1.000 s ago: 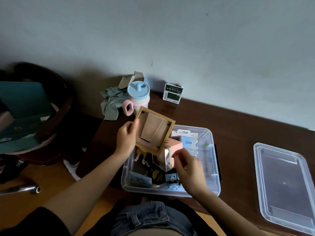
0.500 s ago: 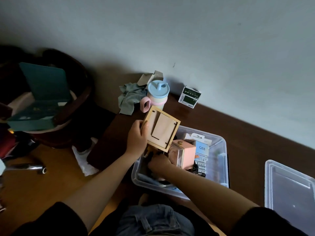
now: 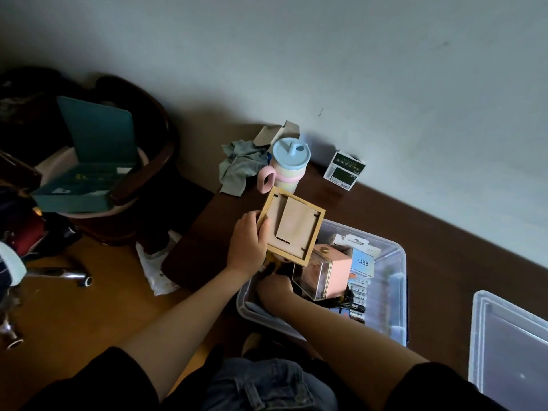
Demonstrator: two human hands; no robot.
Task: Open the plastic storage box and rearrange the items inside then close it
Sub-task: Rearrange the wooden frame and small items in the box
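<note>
Clear plastic storage box (image 3: 397,292) sits open, crowded with items.

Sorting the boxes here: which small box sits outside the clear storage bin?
The green-and-white carton by the wall, on the brown table; the pink box and the Q88 box sit inside the bin.

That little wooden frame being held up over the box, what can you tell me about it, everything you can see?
The wooden frame is small and rectangular, with a light wood border around a brown board back. We see its back: a flat stand panel lies against the board, and small dark clips sit at the edges. It is tilted and lifted above the open storage box. The left hand grips its left edge, thumb on the back. Its lower corner overlaps the pink box in view; whether they touch is unclear.
</note>
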